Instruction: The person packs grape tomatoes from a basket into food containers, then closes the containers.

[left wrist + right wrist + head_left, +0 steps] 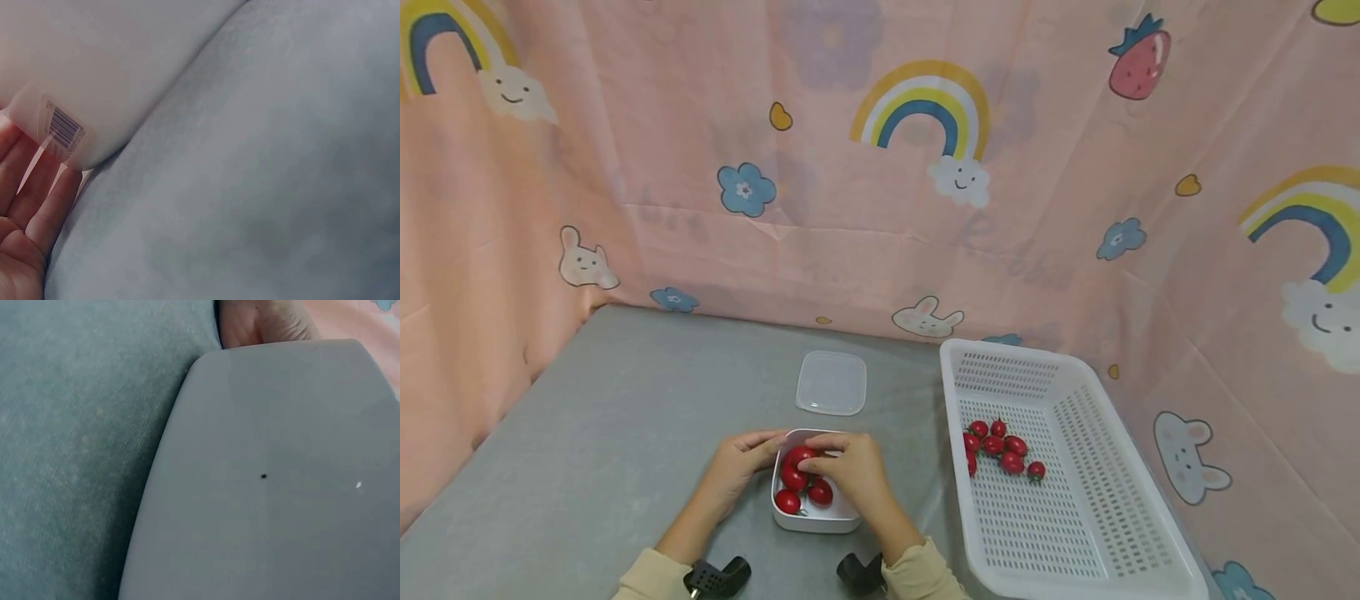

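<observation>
A small white container (pixel 816 523) with several red cherry tomatoes (pixel 787 501) in it stands on the table between the hands. My left hand (pixel 735 468) holds its back left corner, thumb near the rim; in the left wrist view the fingers (pixel 53 206) lie against the wall by a barcode label (pixel 65 128). Reaching over the right rim, my right hand (pixel 856 471) pinches a cherry tomato (pixel 803 456) between thumb and fingers above the others. The right wrist view is mostly filled by the container's smooth outer wall (pixel 262 437).
A clear square lid (pixel 831 383) lies behind the container. To the right stands a large white slotted basket (pixel 1037 533) with several cherry tomatoes (pixel 1012 462) toward its left side. Grey cloth (pixel 625 433) covers the table, and a pink printed curtain (pixel 820 250) hangs behind.
</observation>
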A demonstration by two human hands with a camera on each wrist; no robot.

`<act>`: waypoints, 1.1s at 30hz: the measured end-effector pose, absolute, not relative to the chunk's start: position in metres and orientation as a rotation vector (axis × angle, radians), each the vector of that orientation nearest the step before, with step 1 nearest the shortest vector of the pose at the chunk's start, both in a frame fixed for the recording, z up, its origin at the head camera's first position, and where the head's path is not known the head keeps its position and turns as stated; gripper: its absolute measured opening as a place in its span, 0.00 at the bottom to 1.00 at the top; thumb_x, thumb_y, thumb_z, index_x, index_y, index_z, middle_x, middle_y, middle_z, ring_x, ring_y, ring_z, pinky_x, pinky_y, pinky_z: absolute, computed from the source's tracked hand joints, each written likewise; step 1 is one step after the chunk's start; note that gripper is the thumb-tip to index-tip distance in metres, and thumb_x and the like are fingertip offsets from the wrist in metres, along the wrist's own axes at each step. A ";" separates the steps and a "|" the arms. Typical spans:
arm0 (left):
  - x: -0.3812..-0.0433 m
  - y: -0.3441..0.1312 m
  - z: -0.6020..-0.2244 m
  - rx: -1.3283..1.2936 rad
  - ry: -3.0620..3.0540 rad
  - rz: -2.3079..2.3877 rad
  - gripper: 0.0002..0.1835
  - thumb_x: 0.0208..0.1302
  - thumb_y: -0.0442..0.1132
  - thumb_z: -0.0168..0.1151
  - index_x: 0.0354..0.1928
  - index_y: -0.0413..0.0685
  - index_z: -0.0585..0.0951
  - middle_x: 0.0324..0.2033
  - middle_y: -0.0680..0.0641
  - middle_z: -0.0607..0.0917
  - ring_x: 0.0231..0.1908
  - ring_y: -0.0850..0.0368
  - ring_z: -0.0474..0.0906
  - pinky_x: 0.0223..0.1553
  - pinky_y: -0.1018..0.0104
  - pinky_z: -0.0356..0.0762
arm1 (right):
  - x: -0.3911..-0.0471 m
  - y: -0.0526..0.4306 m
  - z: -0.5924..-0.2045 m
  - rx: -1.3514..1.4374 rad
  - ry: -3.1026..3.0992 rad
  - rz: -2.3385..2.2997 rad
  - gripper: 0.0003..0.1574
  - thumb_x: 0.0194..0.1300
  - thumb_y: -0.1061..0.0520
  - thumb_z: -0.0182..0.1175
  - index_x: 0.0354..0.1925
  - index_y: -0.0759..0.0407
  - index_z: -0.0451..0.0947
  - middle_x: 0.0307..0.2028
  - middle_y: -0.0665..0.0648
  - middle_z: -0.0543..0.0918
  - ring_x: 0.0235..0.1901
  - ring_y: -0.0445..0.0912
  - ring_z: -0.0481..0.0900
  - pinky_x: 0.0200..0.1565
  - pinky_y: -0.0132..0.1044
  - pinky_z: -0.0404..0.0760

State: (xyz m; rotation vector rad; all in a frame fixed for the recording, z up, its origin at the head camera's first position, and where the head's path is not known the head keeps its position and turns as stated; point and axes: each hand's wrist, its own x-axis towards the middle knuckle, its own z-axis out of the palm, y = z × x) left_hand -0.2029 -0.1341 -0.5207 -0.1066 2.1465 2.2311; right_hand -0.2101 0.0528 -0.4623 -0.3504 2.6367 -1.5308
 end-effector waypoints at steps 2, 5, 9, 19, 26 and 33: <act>-0.203 -0.134 -0.520 -0.120 2.151 2.227 0.18 0.68 0.37 0.62 0.52 0.27 0.81 0.41 0.53 0.90 0.38 0.69 0.85 0.45 0.73 0.81 | -0.210 0.052 -0.462 -0.363 2.643 -1.522 0.15 0.46 0.59 0.79 0.36 0.60 0.90 0.37 0.57 0.91 0.43 0.50 0.87 0.44 0.32 0.81; -0.203 -0.134 -0.519 -0.137 2.157 2.224 0.18 0.68 0.37 0.62 0.52 0.27 0.81 0.43 0.49 0.90 0.38 0.69 0.85 0.45 0.73 0.81 | -0.210 0.052 -0.462 -0.385 2.651 -1.512 0.14 0.46 0.60 0.79 0.35 0.60 0.90 0.36 0.58 0.91 0.42 0.50 0.87 0.43 0.31 0.81; -0.203 -0.133 -0.518 -0.135 2.163 2.221 0.18 0.68 0.37 0.62 0.52 0.28 0.82 0.44 0.47 0.90 0.38 0.69 0.85 0.45 0.73 0.81 | -0.210 0.052 -0.464 -0.409 2.662 -1.486 0.14 0.46 0.61 0.79 0.35 0.61 0.90 0.36 0.57 0.91 0.41 0.49 0.87 0.44 0.32 0.82; -0.202 -0.133 -0.518 -0.128 2.164 2.224 0.18 0.68 0.37 0.62 0.52 0.28 0.82 0.43 0.48 0.90 0.38 0.70 0.84 0.45 0.73 0.81 | -0.209 0.051 -0.465 -0.502 2.736 -1.400 0.15 0.44 0.62 0.79 0.35 0.61 0.90 0.36 0.58 0.91 0.40 0.50 0.88 0.43 0.36 0.85; -0.202 -0.134 -0.519 -0.094 2.148 2.240 0.19 0.68 0.37 0.62 0.52 0.26 0.81 0.40 0.55 0.90 0.39 0.70 0.84 0.45 0.73 0.80 | -0.209 0.052 -0.465 -0.510 2.730 -1.409 0.16 0.44 0.62 0.79 0.35 0.62 0.90 0.36 0.58 0.91 0.38 0.49 0.87 0.41 0.32 0.84; -0.202 -0.134 -0.520 -0.123 2.160 2.229 0.18 0.67 0.37 0.63 0.51 0.29 0.83 0.42 0.52 0.90 0.39 0.68 0.85 0.45 0.73 0.81 | -0.209 0.052 -0.464 -0.409 2.613 -1.547 0.15 0.48 0.63 0.77 0.37 0.64 0.89 0.36 0.61 0.90 0.37 0.49 0.88 0.41 0.34 0.86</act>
